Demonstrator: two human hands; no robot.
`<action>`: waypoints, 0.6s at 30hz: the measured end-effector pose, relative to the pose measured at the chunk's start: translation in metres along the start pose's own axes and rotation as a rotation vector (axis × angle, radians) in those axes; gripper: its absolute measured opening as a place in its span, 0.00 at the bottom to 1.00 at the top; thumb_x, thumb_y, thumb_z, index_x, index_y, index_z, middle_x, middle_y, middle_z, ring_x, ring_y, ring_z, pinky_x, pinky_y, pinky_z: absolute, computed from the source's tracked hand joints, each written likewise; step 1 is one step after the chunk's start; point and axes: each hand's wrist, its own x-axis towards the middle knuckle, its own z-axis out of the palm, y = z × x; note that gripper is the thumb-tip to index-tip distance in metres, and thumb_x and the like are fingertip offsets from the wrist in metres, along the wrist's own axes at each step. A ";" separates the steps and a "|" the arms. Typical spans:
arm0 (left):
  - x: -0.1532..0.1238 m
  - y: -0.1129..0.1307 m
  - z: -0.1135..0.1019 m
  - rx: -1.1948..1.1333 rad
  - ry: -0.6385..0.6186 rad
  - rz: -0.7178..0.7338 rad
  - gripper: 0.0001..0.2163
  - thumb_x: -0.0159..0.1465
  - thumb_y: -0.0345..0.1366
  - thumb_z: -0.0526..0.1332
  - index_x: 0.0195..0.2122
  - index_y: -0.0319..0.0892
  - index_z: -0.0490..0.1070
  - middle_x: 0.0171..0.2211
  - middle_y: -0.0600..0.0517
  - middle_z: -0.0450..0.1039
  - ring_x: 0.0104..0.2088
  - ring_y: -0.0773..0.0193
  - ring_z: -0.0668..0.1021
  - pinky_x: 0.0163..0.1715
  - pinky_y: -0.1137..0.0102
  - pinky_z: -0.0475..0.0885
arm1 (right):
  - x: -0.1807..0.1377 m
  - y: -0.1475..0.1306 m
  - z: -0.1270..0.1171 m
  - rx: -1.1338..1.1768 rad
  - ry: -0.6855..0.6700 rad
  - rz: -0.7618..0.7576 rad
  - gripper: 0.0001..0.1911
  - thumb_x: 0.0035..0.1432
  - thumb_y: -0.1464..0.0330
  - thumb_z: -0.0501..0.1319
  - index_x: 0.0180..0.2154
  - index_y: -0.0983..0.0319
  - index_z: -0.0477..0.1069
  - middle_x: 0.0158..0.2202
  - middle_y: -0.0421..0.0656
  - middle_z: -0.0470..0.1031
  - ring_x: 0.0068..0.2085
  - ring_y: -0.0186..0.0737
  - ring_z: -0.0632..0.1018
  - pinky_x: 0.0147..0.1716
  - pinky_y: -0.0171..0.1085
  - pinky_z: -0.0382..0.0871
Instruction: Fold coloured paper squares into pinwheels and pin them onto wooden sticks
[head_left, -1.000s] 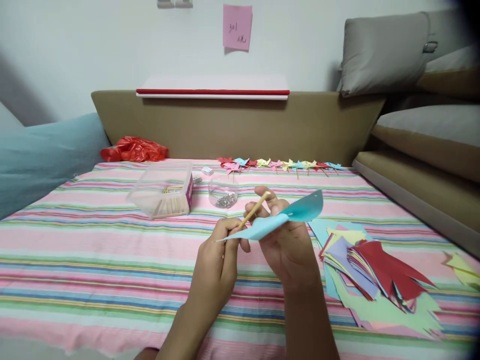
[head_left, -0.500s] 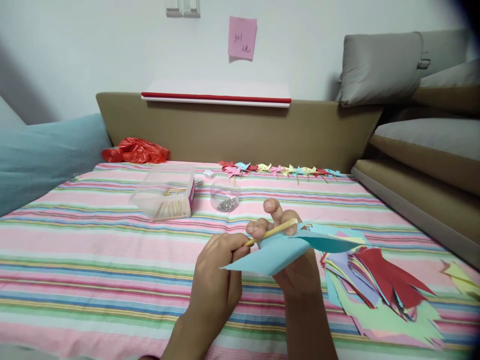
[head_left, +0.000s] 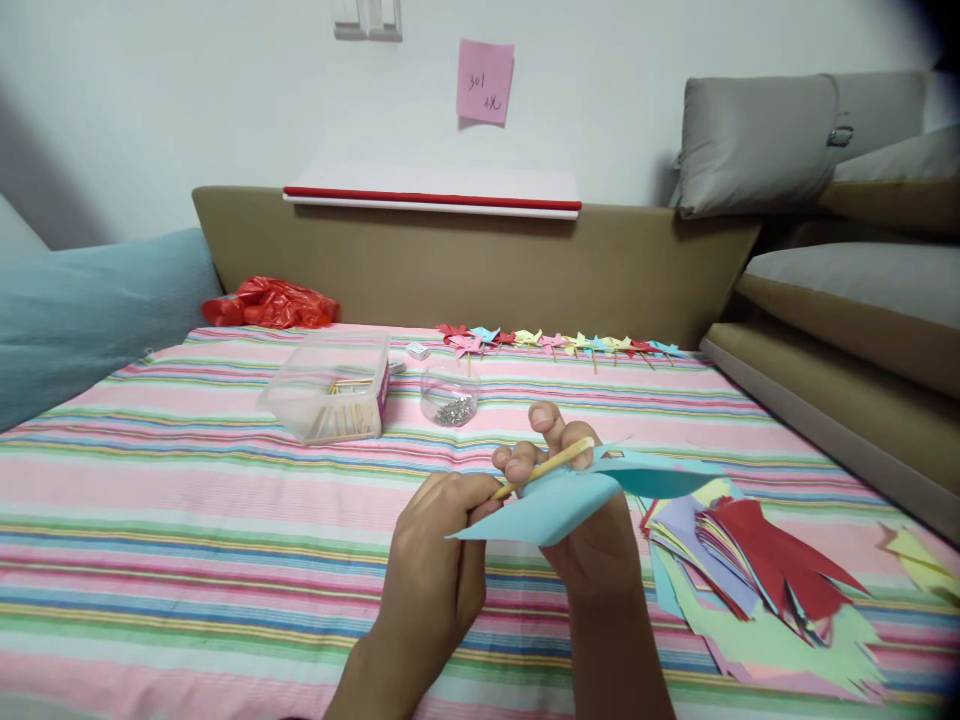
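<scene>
My left hand [head_left: 433, 560] is closed around the lower end of a thin wooden stick [head_left: 546, 467]. The stick slants up to the right, and its tip meets the fingertips of my right hand [head_left: 589, 530]. That hand pinches a light blue paper pinwheel [head_left: 570, 495], whose folded blades spread left and right over the palm. Both hands hover above the striped cloth [head_left: 187, 500], just left of a pile of cut coloured papers [head_left: 750, 560].
A clear plastic box of wooden sticks [head_left: 330, 395] and a small clear cup of metal pins [head_left: 448, 395] stand further back. Several finished pinwheels [head_left: 555, 342] lie in a row at the far edge. A red plastic bag [head_left: 270, 302] lies back left, sofa cushions [head_left: 847, 280] rise on the right.
The stick has tipped from steep to nearly level, and both hands have come lower. The blue pinwheel's blades have flattened out and turned in my right hand.
</scene>
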 end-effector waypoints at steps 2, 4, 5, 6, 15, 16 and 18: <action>0.001 -0.001 -0.001 0.011 -0.011 0.018 0.09 0.70 0.26 0.53 0.44 0.48 0.66 0.33 0.53 0.77 0.32 0.62 0.78 0.32 0.68 0.70 | 0.000 0.000 0.000 -0.002 0.005 -0.011 0.19 0.50 0.53 0.74 0.26 0.55 0.69 0.40 0.39 0.74 0.26 0.34 0.76 0.23 0.39 0.73; 0.002 -0.004 -0.003 0.022 -0.032 0.045 0.09 0.69 0.26 0.53 0.44 0.48 0.66 0.33 0.52 0.77 0.33 0.60 0.78 0.32 0.67 0.69 | -0.001 0.001 -0.001 0.003 -0.001 -0.020 0.18 0.50 0.54 0.74 0.27 0.54 0.69 0.40 0.39 0.74 0.26 0.34 0.75 0.27 0.41 0.75; 0.002 -0.005 -0.004 0.031 -0.042 0.058 0.09 0.69 0.26 0.53 0.44 0.48 0.66 0.34 0.52 0.78 0.32 0.60 0.78 0.32 0.67 0.69 | -0.001 0.002 -0.001 0.008 -0.005 -0.020 0.18 0.49 0.54 0.74 0.28 0.54 0.69 0.40 0.39 0.74 0.26 0.34 0.75 0.28 0.41 0.75; 0.001 -0.007 -0.005 0.043 -0.053 0.067 0.10 0.69 0.26 0.52 0.44 0.48 0.66 0.34 0.52 0.78 0.32 0.60 0.78 0.31 0.66 0.68 | -0.002 0.002 -0.001 0.013 -0.004 -0.015 0.18 0.49 0.54 0.75 0.28 0.54 0.69 0.40 0.39 0.73 0.26 0.34 0.75 0.28 0.41 0.74; 0.001 -0.008 -0.009 0.074 -0.058 0.091 0.11 0.66 0.23 0.53 0.44 0.47 0.66 0.27 0.55 0.70 0.27 0.63 0.71 0.29 0.68 0.64 | -0.003 0.007 -0.001 0.052 0.017 -0.039 0.20 0.49 0.57 0.75 0.31 0.53 0.65 0.40 0.37 0.72 0.29 0.35 0.78 0.39 0.43 0.74; 0.001 -0.008 -0.009 0.075 -0.058 0.091 0.11 0.66 0.23 0.53 0.43 0.47 0.66 0.26 0.55 0.69 0.27 0.63 0.70 0.29 0.68 0.63 | -0.003 0.007 0.000 0.057 0.023 -0.041 0.20 0.48 0.57 0.76 0.31 0.52 0.66 0.40 0.36 0.72 0.29 0.34 0.78 0.41 0.43 0.74; 0.001 -0.008 -0.008 0.082 -0.070 0.083 0.10 0.66 0.23 0.53 0.42 0.47 0.66 0.26 0.54 0.68 0.27 0.62 0.70 0.28 0.68 0.63 | -0.003 0.006 0.003 0.053 0.043 -0.036 0.21 0.47 0.58 0.77 0.33 0.52 0.66 0.41 0.35 0.72 0.27 0.32 0.77 0.44 0.44 0.74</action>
